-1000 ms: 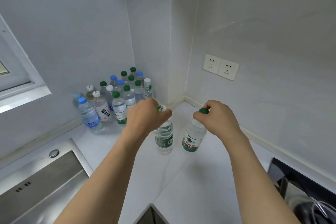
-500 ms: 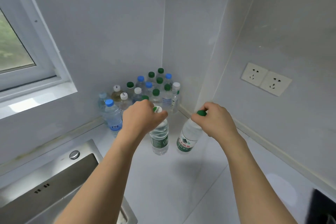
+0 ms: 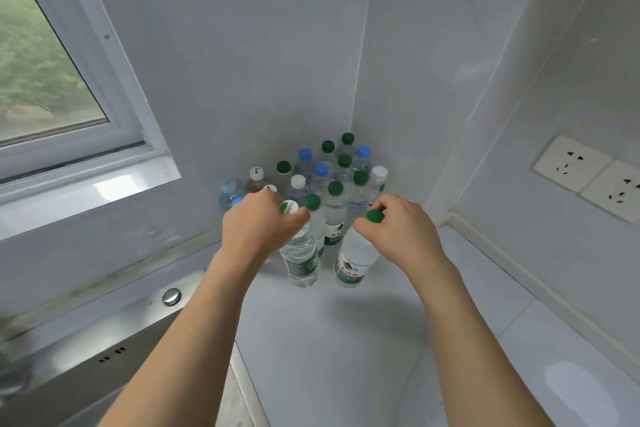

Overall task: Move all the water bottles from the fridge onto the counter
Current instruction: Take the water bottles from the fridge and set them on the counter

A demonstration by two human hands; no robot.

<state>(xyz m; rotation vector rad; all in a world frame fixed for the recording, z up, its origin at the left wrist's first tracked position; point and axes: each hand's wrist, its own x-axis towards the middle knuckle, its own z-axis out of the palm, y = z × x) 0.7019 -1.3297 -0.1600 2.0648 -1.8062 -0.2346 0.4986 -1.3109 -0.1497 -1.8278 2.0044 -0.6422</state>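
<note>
Water bottles: two are in hand at the front of the white counter, just ahead of a cluster of bottles packed into the corner where the walls meet.

Head view, left bottle: clear with a dark green label and a white-and-green cap. It stands a little tilted, its base on or just above the counter; I cannot tell which.

Head view, left hand: reaches in from the left, fingers curled over the top of the left bottle. The cap shows just past the knuckles, pinched at the neck between thumb and fingertips.

Head view, right bottle: clear with a white, red and green label and a solid green cap. It leans with its top toward the right, its base beside the left bottle's base but apart from it.

Head view, right hand: fingers curled down around the green cap, which peeks out at the fingertips on the hand's left side. The body of the bottle hangs below the hand.

Head view, cluster: upright bottles with green, blue and white caps, standing close together just behind both hands.

Head view, surroundings: a steel sink lies to the left of the counter, a window above it, and a double wall socket on the right wall.
</note>
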